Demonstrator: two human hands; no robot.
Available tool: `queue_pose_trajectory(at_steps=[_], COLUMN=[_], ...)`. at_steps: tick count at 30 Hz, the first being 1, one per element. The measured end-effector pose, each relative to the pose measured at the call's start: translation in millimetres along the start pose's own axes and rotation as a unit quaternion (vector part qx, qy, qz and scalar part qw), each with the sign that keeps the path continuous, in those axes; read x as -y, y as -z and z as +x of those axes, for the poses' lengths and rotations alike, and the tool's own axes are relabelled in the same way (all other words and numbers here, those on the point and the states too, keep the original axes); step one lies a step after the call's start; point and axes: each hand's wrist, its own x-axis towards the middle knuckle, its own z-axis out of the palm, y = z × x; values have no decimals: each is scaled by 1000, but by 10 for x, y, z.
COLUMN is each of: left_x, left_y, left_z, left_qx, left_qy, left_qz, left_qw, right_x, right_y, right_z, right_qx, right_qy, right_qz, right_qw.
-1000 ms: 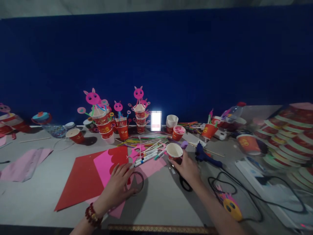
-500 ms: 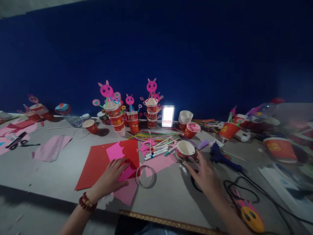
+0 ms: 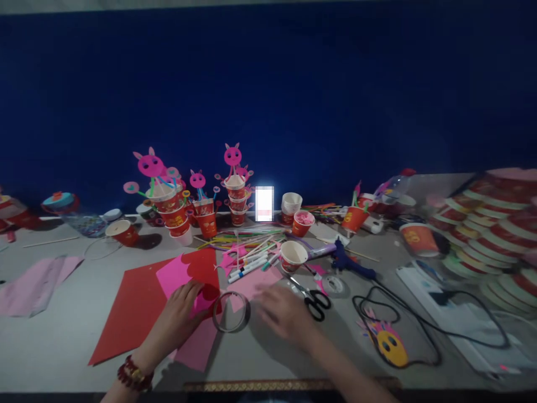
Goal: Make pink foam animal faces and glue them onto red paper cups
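Note:
My left hand [image 3: 178, 313] lies with outstretched fingers on bright pink paper [image 3: 174, 274], over a red sheet [image 3: 126, 302]. A pale pink piece [image 3: 197, 350] sticks out under that hand. Between my hands is a roll of tape [image 3: 216, 319], lying flat. My right hand [image 3: 287, 313], a little blurred, hovers to the right of the roll with fingers extended and nothing visible in them. Beyond it lies light pink paper [image 3: 258, 285]. Black-handled scissors [image 3: 316, 305] lie right of this hand, and a paper cup [image 3: 293, 257] stands behind it.
Stacked-cup figures with pink faces [image 3: 172, 218] stand at the back. Markers [image 3: 249, 266] and coloured sticks lie mid-table. At right are a blue glue gun [image 3: 352, 266] with a looping black cord, a small tape roll [image 3: 335, 285], a yellow face cutout [image 3: 392, 347] and striped cups [image 3: 495, 229].
My right hand has moved left from beside the paper cup toward the tape roll, uncovering the scissors. My left hand stays on the paper. The view has turned to the right.

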Motion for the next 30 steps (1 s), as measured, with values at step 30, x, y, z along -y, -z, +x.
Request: queue_pose_trajectory(at_steps=[30], left_x=[18], left_y=[-68], left_z=[-44], left_qx=[-28], left_qy=[-18], left_qz=[17], left_qw=[999], right_x=[-1664], right_y=[1442], right_z=[251], right_qx=[126], right_qy=[-160], right_qz=[-157], right_qw=[966])
